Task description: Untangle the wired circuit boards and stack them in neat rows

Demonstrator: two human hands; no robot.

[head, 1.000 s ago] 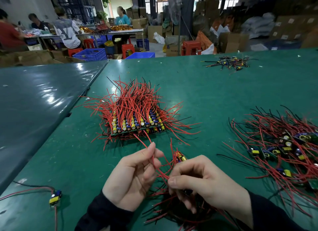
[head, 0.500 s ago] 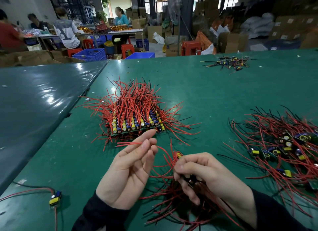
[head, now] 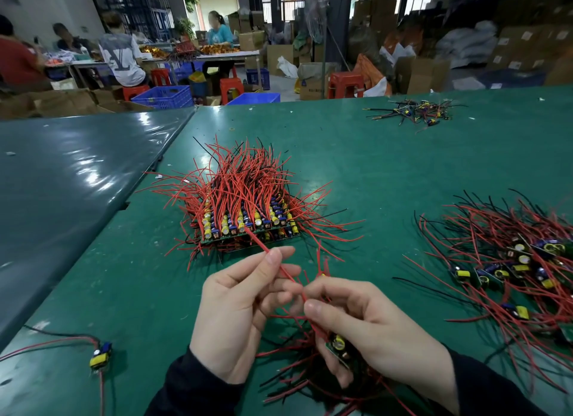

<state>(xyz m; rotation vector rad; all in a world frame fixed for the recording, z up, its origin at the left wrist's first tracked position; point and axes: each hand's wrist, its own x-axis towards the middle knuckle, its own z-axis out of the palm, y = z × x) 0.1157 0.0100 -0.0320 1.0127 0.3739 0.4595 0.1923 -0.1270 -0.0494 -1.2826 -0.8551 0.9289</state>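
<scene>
Two bare hands work over the green mat-covered table (head: pixel 387 167). The left hand (head: pixel 245 316) pinches one thin red insulated wire (head: pixel 280 268) between thumb and fingertips; the wire runs taut down to the right hand (head: pixel 372 328). The right hand grips one small green circuit board with a yellow-topped capacitor (head: pixel 339 346), fingers curled round it, with thumb and forefinger also closed on the same wire near the board. Beneath both hands lies one loose tangle of red and black wires (head: pixel 297 372); the number of boards in it cannot be determined. One neat stacked block of green circuit boards with red leads standing upward (head: pixel 248 220) rests on the table just beyond the hands; the individual boards are too many and too overlapped to count. One unsorted heap of wired boards (head: pixel 508 260) lies to the right, well apart from the stack. One single wired board with a yellow and blue component (head: pixel 100 355) lies at the near left. One small pile of black-wired parts (head: pixel 415 111) sits at the far right of the table. Four seated people (head: pixel 122 55) are visible in the background, beside two blue plastic crates (head: pixel 164 96).
</scene>
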